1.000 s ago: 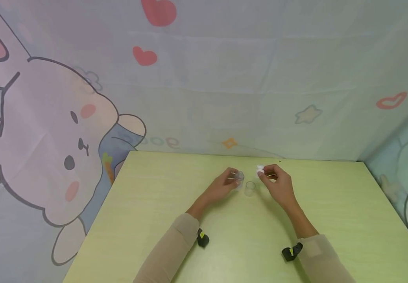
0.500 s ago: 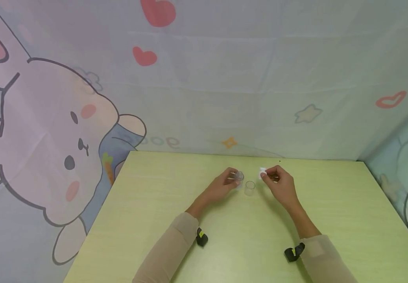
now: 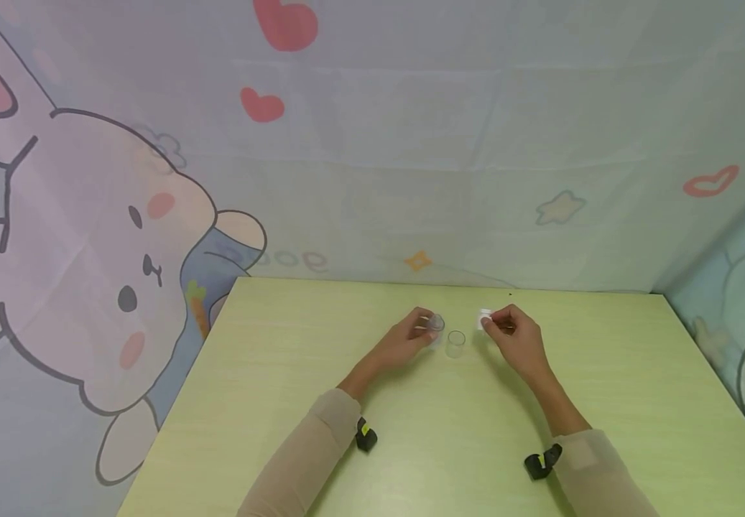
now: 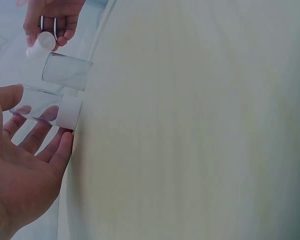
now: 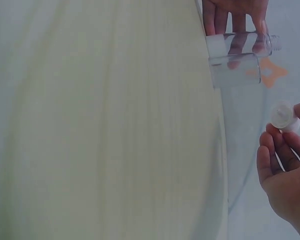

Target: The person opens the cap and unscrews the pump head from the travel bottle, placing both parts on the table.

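Observation:
Upright on the table, a clear bottle with a white bottom band and a bare threaded neck is held by my left hand, thumb on one side and fingers on the other. My right hand pinches a small white cap between thumb and fingers, raised above the table and apart from the bottle. Its hollow underside partly shows in the left wrist view. Between the hands stands a clear open-topped cylinder, close beside the bottle and touched by neither hand.
The pale yellow-green table ends at the back against a printed cloth with a rabbit, hearts and stars. A tiny dark speck lies near the table's back edge. Black wrist cameras sit on both sleeves.
My right hand has shifted slightly right and toward me with the white cap, away from the bottle. The left hand, bottle and clear cylinder stay nearly where they were.

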The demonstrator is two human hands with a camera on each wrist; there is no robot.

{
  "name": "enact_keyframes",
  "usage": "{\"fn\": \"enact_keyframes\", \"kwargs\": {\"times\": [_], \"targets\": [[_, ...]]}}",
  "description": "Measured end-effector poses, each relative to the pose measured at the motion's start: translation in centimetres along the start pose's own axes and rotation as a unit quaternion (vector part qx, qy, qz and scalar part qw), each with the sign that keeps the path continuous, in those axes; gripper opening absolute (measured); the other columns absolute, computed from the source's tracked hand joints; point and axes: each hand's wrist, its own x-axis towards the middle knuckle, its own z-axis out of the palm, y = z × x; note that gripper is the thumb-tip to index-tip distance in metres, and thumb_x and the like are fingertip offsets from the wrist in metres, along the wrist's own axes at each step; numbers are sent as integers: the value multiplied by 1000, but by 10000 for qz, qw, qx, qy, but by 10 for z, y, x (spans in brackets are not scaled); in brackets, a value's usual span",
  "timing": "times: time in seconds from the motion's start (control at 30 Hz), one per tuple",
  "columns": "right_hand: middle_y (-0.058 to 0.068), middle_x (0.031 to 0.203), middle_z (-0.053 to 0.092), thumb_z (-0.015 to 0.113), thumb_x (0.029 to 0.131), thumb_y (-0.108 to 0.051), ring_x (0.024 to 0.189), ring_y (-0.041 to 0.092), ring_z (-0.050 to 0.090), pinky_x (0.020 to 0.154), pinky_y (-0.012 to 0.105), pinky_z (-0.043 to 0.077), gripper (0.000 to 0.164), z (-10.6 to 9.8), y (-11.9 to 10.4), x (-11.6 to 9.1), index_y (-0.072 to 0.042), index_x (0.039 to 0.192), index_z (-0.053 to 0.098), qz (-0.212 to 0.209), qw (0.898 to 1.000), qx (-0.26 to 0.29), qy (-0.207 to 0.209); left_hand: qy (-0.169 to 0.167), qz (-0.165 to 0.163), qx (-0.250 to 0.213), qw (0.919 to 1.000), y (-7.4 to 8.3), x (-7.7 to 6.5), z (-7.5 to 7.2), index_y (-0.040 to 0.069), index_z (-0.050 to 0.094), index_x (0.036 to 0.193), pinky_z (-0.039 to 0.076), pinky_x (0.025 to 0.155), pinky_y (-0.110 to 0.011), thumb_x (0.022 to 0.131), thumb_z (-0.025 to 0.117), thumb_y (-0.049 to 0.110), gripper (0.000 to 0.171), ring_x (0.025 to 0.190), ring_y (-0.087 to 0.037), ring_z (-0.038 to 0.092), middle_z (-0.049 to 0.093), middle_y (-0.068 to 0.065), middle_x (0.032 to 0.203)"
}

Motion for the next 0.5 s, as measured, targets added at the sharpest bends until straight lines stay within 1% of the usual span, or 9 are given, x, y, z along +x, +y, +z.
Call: {"fn": "enact_keyframes", "kwargs": {"times": [0.23,0.5], "targets": [[17,108,73,72,104,-29,94,13,67,79,14,55,32,-3,2,-1,1,111,66,45,10000,-2,-50,-10,43,-9,10000,0,0,1,16,50,145,54,109,-39,112,58,28,36,137,-29,60,58,-10,148],[15,101,71,71,104,-29,87,16,65,72,21,54,30,-5,5,-2,0,109,66,234,9994,-131,-216,-33,118,-17,9999,0,1,0,14,49,146,54,108,-39,112,57,25,36,137,-31,59,57,-13,149]]}}
